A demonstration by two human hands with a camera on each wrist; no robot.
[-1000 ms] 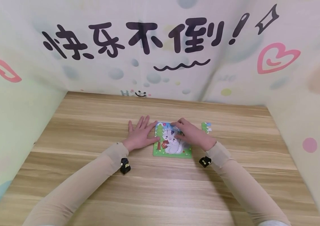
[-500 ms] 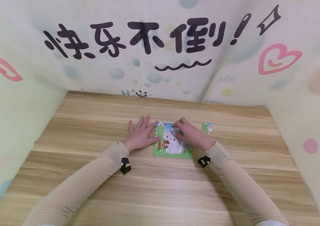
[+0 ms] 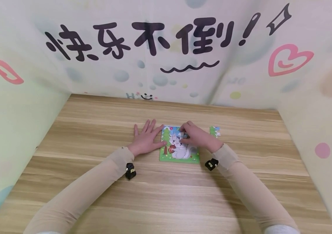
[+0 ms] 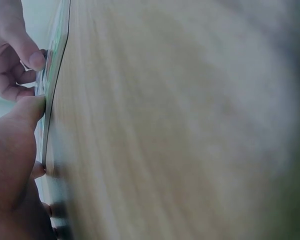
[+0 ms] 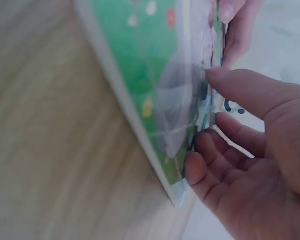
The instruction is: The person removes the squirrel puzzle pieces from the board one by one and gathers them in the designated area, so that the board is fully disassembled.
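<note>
A jigsaw puzzle (image 3: pixel 180 153) with a grey squirrel, a green tree and a green border lies in the middle of the table. My left hand (image 3: pixel 144 142) lies spread at its left side, thumb and index tips on the edge. In the left wrist view, the left thumb (image 4: pixel 31 110) presses the board's rim. Over the upper right of the picture, my right hand (image 3: pixel 199 137) has its fingers curled and pinches a small puzzle piece (image 3: pixel 185 136), mostly hidden by the fingers. The right wrist view shows the right hand (image 5: pixel 260 145) right at the board's surface.
To the right of the puzzle lies loose jigsaw material (image 3: pixel 214 131) in green, white and blue, partly behind the right wrist. The wooden table (image 3: pixel 166 195) ends at a printed cloth wall (image 3: pixel 110 78) at the back and sides.
The right hand's fingertips have shifted slightly over the upper part of the puzzle, with the index finger a little farther right. The left hand stays in place.
</note>
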